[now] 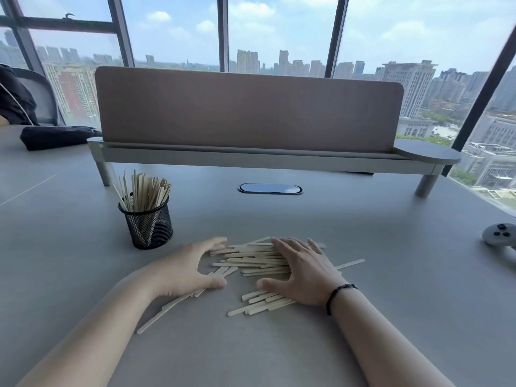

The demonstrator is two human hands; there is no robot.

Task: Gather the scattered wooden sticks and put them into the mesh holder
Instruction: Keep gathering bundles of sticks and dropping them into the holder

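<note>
A loose pile of flat wooden sticks (pixel 252 259) lies on the grey table in front of me. My left hand (pixel 187 268) curves around the pile's left end, thumb and fingers apart, touching the stick ends. My right hand (pixel 300 270) lies flat on the pile's right part, fingers spread over the sticks. More sticks (pixel 261 301) poke out under its palm, and one long stick (pixel 156 317) lies by my left wrist. The black mesh holder (pixel 149 223) stands upright to the left behind the pile, with several sticks (pixel 145 192) standing in it.
A desk divider panel on a raised shelf (pixel 251 159) crosses the table behind. An oval cable port (pixel 270 189) sits mid-table. A grey controller (pixel 499 234) lies at the right edge. A dark bag (pixel 55 136) rests far left.
</note>
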